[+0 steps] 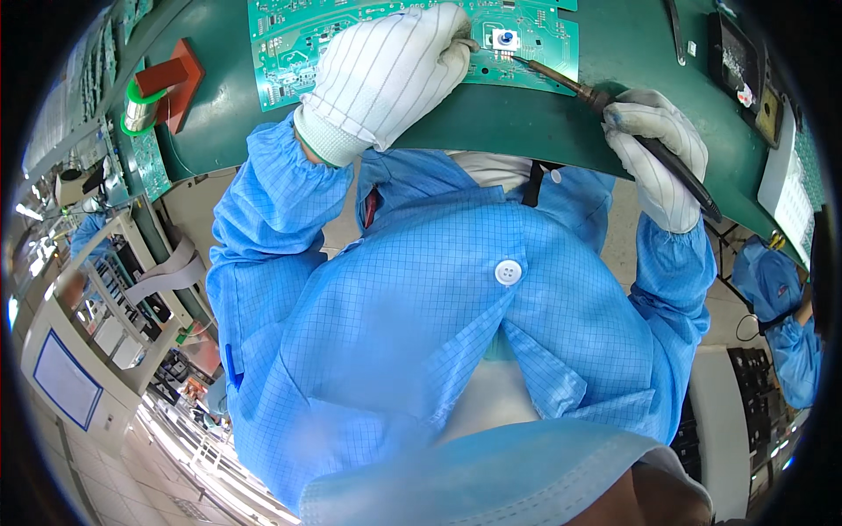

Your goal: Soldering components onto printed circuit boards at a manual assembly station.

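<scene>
The right hand (658, 153), gloved, grips the handle of a soldering iron (595, 95), its shaft angled forward and to the left. The left hand (390, 74), also gloved, is poised over the green circuit board (491, 72) with fingers curled inward; whether the fingertips pinch anything cannot be told. The white square component with a blue centre (506, 39) sits on the board, just right of the left fingertips. The iron's tip points at its near edge; contact cannot be confirmed.

Step in hand: apparently, heating the component's joints. The next move calls for a steady tip on the joint and left fingers clear of the heat.

Beyond the hands, the board lies on a dark green work surface (491, 114). Left of the left hand, a solder wire spool (140, 111) stands beside a red block-like fixture (186, 92). Forward of the right hand lies a black tray (735, 60)
</scene>
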`<state>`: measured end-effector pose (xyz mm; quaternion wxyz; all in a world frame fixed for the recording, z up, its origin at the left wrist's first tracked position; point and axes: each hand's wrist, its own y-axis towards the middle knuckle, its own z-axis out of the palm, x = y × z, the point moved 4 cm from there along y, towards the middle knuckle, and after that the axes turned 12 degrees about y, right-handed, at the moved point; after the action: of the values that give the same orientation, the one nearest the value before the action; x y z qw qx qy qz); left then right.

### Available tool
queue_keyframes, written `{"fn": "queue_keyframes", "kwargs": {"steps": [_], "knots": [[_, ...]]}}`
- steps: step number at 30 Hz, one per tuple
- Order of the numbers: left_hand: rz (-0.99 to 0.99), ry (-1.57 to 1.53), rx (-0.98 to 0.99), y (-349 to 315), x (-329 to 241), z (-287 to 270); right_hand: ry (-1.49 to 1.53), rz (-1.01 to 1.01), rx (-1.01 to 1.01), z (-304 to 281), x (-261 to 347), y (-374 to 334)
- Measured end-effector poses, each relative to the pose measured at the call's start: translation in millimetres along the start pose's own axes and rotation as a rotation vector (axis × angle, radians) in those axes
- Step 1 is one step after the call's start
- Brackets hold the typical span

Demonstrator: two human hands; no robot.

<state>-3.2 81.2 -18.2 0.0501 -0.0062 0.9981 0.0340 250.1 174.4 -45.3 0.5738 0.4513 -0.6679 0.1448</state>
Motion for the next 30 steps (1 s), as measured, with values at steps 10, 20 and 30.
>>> {"fn": "queue_keyframes", "kwargs": {"steps": [10, 20, 30], "knots": [[-0.037, -0.03, 0.129, 2.7, 5.4, 1.7, -0.058, -0.098, 0.056, 4.4, 9.1, 1.2], [0.072, -0.009, 0.076, -0.9, 2.0, 5.6, -0.021, -0.144, 0.055, 5.4, 7.9, -2.2], [0.068, -0.019, 0.068, -1.7, 0.8, 4.2, -0.125, -0.242, 0.072, 9.7, 10.2, -0.9]]}}
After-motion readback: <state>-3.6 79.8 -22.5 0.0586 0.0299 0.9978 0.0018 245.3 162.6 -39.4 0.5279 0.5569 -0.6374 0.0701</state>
